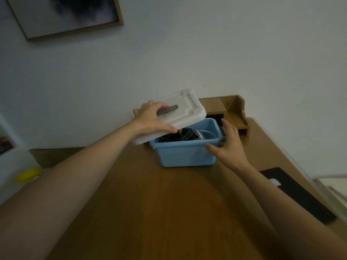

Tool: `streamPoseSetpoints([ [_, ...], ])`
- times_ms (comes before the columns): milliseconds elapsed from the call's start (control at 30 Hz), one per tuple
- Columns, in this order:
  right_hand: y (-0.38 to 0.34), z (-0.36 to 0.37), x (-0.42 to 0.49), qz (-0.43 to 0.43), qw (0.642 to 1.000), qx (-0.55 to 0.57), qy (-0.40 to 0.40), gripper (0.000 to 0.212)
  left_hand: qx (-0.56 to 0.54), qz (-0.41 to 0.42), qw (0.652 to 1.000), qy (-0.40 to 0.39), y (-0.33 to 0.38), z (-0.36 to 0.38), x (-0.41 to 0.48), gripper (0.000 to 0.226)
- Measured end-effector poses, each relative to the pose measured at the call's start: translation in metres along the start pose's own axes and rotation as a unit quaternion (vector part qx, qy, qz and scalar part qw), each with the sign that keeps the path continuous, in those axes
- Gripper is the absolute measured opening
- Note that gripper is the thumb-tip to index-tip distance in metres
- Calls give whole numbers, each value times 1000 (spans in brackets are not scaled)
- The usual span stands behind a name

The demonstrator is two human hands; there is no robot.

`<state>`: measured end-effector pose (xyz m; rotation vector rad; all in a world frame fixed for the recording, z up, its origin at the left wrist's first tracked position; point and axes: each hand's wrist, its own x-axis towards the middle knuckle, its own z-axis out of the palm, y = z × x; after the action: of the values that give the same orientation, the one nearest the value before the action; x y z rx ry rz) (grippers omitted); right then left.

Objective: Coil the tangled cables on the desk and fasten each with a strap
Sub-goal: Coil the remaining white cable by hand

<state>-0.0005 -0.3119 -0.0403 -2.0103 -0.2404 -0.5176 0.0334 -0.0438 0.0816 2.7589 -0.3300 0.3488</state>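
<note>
A white lid (175, 113) is held tilted by the left hand (152, 119) over a blue box (185, 152) of cables (180, 135); the box's right end is touched by the right hand (228, 145).

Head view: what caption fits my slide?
Left hand holds the white lid above a blue bin of cables; right hand touches its rim.

Dim, flat indoor light with soft shadows; the wide lens bends and tilts the edges, which look slightly blurred.

Framed picture (63, 15) hangs; wooden organiser (235, 109) stands against wall (225, 53).
</note>
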Motion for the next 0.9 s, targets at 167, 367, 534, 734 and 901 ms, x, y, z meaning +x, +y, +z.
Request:
streamPoseSetpoints([
  [167, -7, -17, 4, -52, 988, -122, 73, 76, 50, 33, 996, -61, 16, 27, 7, 106],
  [367, 10, -19, 24, 104, 987, 112, 55, 45, -1, 61, 992, -114, 15, 46, 18, 102],
  [534, 26, -9, 34, 163, 975, 150, -9, 52, -53, 71, 986, -142, 16, 65, 25, 98],
  [734, 29, -6, 34, 233, 940, 248, -25, 55, -66, 89, 980, -163, 10, 69, 17, 81],
  [901, 32, -6, 32, 239, 934, 264, -11, 54, -168, -26, 976, 133, -2, 76, -5, 43],
])
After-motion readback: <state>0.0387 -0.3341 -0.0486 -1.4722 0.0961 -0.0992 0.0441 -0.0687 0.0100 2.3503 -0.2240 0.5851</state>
